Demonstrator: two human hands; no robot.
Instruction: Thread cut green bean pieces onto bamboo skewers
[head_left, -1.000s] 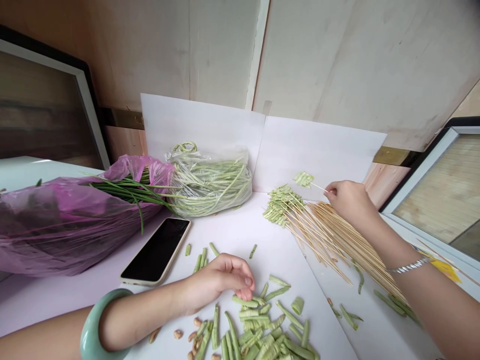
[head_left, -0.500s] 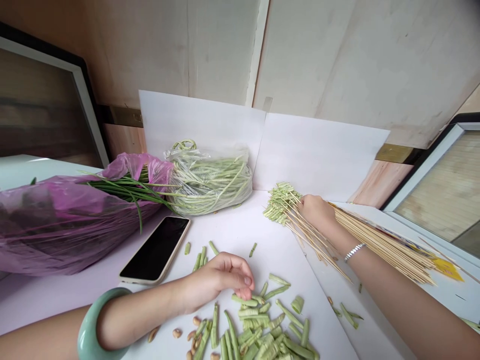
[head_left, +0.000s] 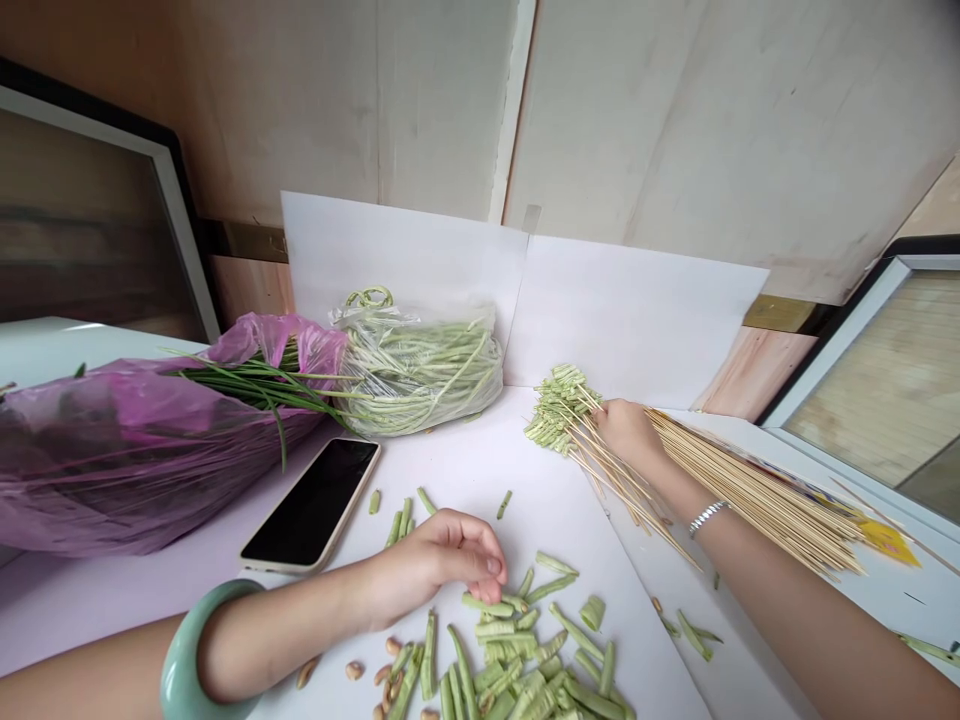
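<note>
Right hand in among the threaded bean skewers!
They're piled before the white panel; fingertips hidden, grip can't be told. Left hand curls loosely beside cut long beans, its hold unclear.

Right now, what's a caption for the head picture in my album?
Right hand at skewered beans, left hand near cut pieces.

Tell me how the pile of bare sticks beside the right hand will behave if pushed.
The bare sticks are probably stiff, lying so straight. Being thin, each is likely light. They might spread apart, as no tie shows around them.
</note>
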